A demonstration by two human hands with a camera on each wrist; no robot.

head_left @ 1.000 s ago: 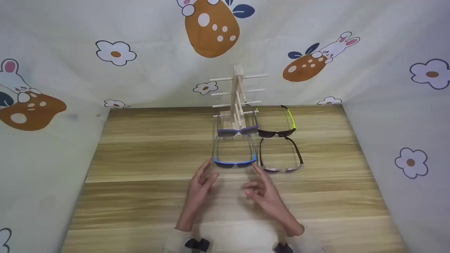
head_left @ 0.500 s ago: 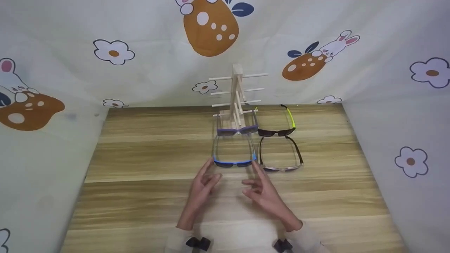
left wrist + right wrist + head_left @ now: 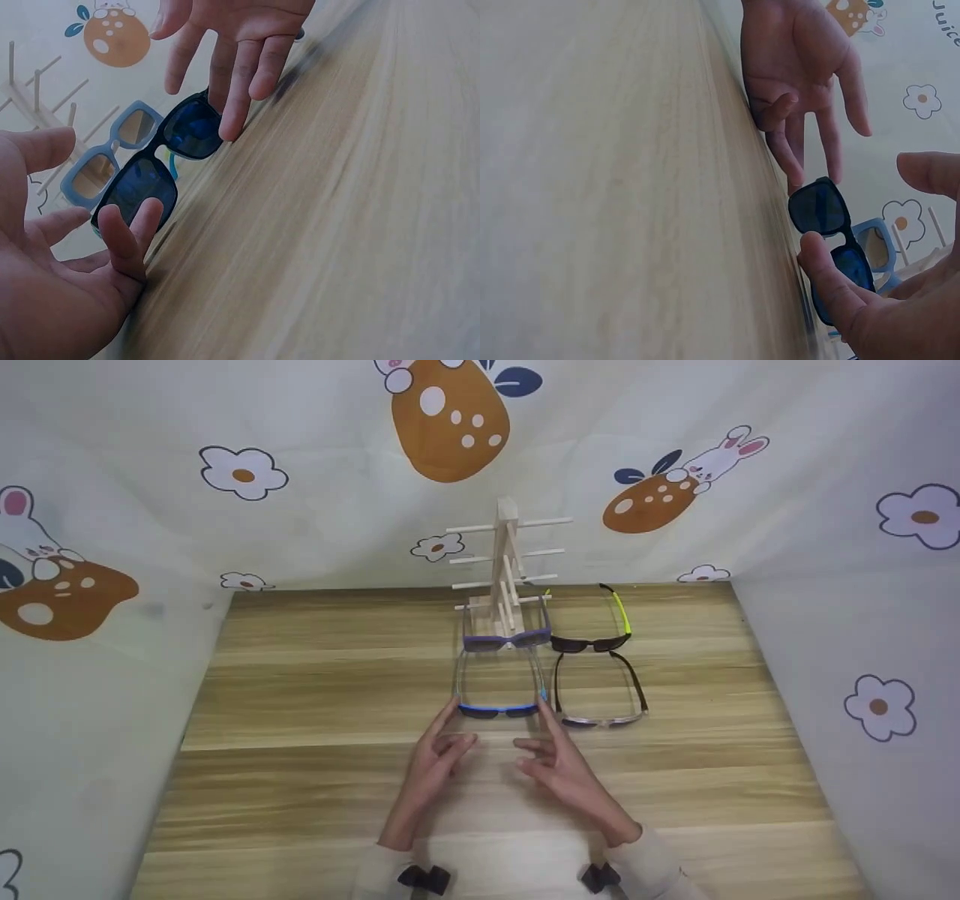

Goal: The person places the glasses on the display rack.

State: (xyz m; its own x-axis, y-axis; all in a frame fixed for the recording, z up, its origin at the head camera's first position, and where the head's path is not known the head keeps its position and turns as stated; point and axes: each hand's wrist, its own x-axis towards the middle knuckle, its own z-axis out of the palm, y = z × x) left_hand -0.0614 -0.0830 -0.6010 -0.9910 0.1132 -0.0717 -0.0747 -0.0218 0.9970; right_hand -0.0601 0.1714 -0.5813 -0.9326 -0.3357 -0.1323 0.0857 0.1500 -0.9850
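Observation:
A pair of blue-framed sunglasses (image 3: 499,710) lies on the table with its arms unfolded toward the back and its dark lenses (image 3: 191,129) facing me. My left hand (image 3: 427,769) is at its left front corner, the index fingertip right at the hinge. At the right front corner is my right hand (image 3: 570,772), its index finger extended along the frame end. Both thumbs stay apart from the frame. In the right wrist view, a fingertip of the right hand (image 3: 885,315) overlaps the lower lens. Purple-grey sunglasses (image 3: 506,640) sit just behind, before the wooden rack.
A wooden display rack (image 3: 507,547) with several pegs stands at the back. To the right lie dark sunglasses with yellow-green arms (image 3: 591,645) and, nearer, clear-fronted sunglasses with dark arms (image 3: 600,723). A printed cloth (image 3: 330,525) hangs behind the table.
Both hands have moved slightly forward and inward, bringing the index fingertips to the two front corners of the blue sunglasses. The sunglasses have not visibly moved.

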